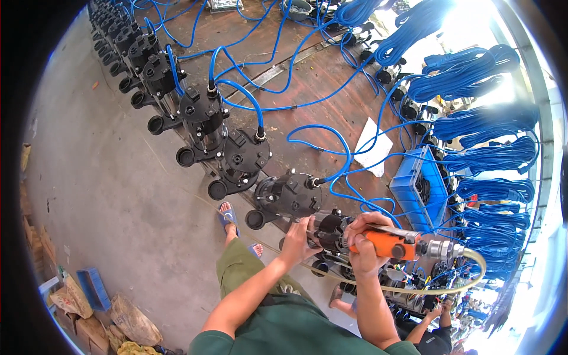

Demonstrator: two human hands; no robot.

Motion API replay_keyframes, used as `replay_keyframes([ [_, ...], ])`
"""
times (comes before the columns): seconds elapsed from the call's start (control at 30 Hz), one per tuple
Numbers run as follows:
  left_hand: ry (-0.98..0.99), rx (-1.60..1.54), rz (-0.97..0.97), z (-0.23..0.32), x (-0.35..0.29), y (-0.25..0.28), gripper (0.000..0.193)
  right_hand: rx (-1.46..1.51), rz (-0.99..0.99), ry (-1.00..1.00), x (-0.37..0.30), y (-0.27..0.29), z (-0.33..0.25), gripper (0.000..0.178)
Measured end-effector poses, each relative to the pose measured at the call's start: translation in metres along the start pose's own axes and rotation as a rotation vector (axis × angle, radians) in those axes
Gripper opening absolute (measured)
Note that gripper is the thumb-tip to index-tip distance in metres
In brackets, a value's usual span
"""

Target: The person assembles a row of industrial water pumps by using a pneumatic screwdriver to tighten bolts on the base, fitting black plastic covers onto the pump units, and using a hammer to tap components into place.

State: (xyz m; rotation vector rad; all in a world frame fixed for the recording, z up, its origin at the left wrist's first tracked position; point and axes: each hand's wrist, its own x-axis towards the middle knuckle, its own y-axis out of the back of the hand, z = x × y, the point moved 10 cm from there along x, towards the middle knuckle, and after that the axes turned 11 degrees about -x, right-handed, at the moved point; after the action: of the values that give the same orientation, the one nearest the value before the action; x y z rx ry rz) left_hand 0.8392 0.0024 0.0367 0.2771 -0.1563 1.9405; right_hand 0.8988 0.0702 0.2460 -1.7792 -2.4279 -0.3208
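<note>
My right hand (pixel 367 239) is wrapped around an orange air tool (pixel 393 244). A metal coupling and a pale yellow hose (pixel 479 275) run from its rear end. The tool's front points left at a black pump (pixel 332 229) on the table edge; the tip itself is hidden by my hand. My left hand (pixel 299 239) grips the near side of that pump, fingers bent against its body. Just beyond it, a black pump with a round lid (pixel 291 194) leans over, a blue cable (pixel 343 160) coming out of its top.
Several more black pumps (pixel 201 112) line the table edge toward the far left. Coiled blue cables (pixel 485 127) lie along the right side. A blue crate (pixel 420 189) and a white sheet (pixel 374 147) rest on the brown table (pixel 313 89). A co-worker's arms (pixel 429 322) show at lower right.
</note>
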Motion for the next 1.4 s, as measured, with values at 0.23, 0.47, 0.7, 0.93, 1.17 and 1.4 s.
replay_keyframes([
  [0.23, -0.006, -0.019, 0.000, -0.005, 0.001, -0.003, 0.103, -0.194, -0.124, 0.183, -0.005, -0.008, 0.006, 0.018],
  [0.47, 0.013, -0.040, -0.039, -0.006, 0.005, -0.004, 0.102, -0.134, 0.048, 0.007, 0.001, 0.006, 0.004, 0.037],
  [0.7, 0.001, -0.175, -0.305, -0.023, 0.015, -0.016, 0.118, -0.213, 0.194, 0.004, 0.038, 0.022, 0.012, 0.033],
  [0.93, -0.153, -0.236, -0.202, 0.004, 0.027, -0.015, 0.110, -0.272, 0.278, -0.041, 0.033, 0.052, 0.048, 0.027],
  [1.17, 0.006, -0.277, -0.118, -0.026, 0.009, -0.019, 0.108, -0.106, 0.138, 0.101, 0.041, 0.037, -0.009, 0.040],
  [1.4, 0.222, 0.155, -0.138, -0.035, -0.012, -0.025, 0.083, -0.231, 0.418, 0.211, -0.009, 0.140, -0.035, 0.023],
])
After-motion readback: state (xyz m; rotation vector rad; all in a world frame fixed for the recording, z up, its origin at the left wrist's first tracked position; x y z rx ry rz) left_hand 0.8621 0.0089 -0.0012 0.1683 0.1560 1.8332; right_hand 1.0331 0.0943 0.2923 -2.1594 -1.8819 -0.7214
